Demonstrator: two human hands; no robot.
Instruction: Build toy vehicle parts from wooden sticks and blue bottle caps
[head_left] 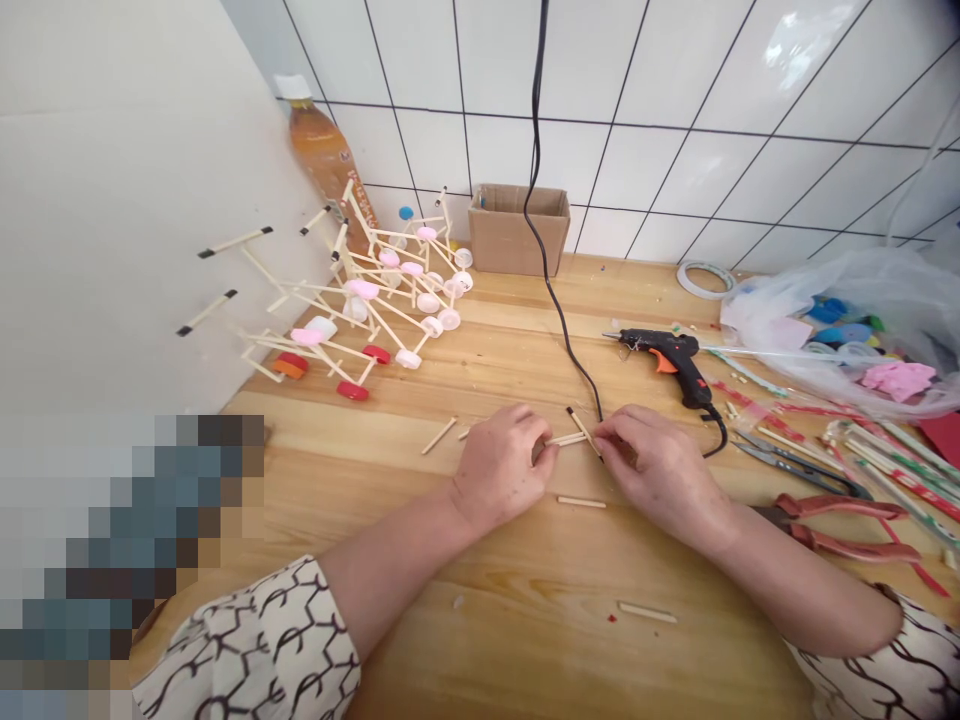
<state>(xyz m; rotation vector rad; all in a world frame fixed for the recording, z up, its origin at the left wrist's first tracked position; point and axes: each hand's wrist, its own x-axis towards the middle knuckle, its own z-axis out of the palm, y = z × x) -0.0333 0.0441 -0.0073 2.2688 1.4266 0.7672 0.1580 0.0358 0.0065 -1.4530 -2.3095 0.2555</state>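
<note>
Wooden sticks [571,438] half hidden by left hand [501,470] and right hand [660,472]

Our left hand [502,470] and right hand [660,470] can pass over the pale wooden tabletop [540,640] between the stick-and-bottle-cap model [390,318] and black-and-orange glue gun [664,358], until a thin black cord [553,300] blocks us.

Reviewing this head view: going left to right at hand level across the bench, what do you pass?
Loose wooden stick → left hand → short wooden sticks → right hand → scissors → bundle of red-striped sticks
</note>
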